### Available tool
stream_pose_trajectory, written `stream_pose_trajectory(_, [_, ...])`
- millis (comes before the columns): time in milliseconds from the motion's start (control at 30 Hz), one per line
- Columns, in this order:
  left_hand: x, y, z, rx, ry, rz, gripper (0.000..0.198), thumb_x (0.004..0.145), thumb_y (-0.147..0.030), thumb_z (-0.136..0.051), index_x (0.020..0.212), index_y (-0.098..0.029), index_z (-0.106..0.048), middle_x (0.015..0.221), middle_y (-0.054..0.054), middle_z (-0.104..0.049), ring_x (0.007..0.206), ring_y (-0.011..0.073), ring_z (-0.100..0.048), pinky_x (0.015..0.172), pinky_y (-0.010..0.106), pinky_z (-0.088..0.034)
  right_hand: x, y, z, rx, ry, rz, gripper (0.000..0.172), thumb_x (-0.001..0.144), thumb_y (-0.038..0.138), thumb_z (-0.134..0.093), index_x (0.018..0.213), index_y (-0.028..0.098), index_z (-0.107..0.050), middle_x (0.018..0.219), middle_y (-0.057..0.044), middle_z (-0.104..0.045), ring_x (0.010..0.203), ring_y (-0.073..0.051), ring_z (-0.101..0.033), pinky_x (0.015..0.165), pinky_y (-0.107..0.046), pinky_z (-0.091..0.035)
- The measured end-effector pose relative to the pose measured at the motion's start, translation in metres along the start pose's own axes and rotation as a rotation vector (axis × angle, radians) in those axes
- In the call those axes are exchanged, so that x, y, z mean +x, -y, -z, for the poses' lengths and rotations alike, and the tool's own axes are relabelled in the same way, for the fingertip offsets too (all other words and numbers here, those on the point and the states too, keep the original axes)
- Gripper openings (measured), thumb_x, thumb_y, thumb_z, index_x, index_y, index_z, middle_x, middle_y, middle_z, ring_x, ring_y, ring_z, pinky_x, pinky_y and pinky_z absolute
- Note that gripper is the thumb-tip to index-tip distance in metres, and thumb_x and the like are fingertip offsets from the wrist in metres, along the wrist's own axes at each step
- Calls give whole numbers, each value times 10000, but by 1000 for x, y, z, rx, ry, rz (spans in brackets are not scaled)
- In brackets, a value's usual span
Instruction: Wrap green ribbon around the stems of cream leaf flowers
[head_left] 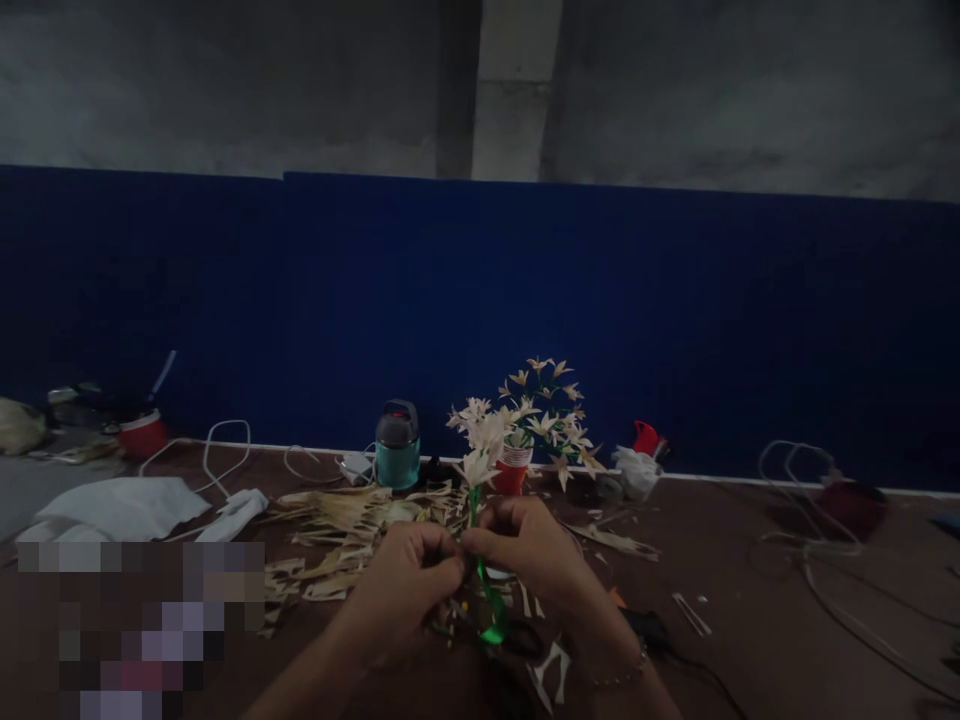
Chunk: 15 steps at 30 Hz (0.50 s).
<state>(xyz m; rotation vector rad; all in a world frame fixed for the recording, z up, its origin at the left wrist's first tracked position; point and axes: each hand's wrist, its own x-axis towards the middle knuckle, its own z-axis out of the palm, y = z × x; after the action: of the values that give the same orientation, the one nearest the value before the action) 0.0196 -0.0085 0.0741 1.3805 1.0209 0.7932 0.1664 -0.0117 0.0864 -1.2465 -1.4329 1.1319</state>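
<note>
Pale handmade flowers (480, 455), which look like dried husk, stand upright on a green-wrapped stem in front of me. My right hand (529, 550) pinches this stem just below the petals. Close beside it, my left hand (412, 575) has thumb and fingers pressed together at the lower stem; the exact grip is partly hidden. From between the hands a shiny green tape (491, 630) hangs toward the table. Behind the flowers, a red cup (513, 473) holds a spray of similar pale blooms (546, 425) on green stems.
Dried husk pieces (337, 530) are heaped behind my left hand. A teal jar with a dark lid (397, 450) stands near the blue partition (300, 300). White cloth or plastic (124, 507) lies left; white cables (806, 530) loop at right. Husk scraps (551, 675) lie near me.
</note>
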Motion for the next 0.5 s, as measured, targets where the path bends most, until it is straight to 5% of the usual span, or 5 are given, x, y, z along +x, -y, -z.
stream_pose_trajectory(233, [-4, -8, 0, -251, -16, 39, 197, 531, -281, -624, 524, -158, -470, 391, -53, -507, 278, 23, -354, 307, 146, -203, -2, 3, 2, 345, 222, -3, 295, 601, 373, -712, 574, 138, -536, 523, 35, -487, 466, -57, -367, 453, -196, -245])
stream_pose_trajectory(500, [-7, -7, -1, -406, 145, 49, 293, 488, -341, -709, 531, -149, -492, 412, -13, -555, 284, 49, -416, 298, 149, -254, -5, 0, 4, 466, 333, 36, 277, 638, 345, -703, 548, 126, -558, 472, 40, -482, 430, -55, -372, 448, -195, -264])
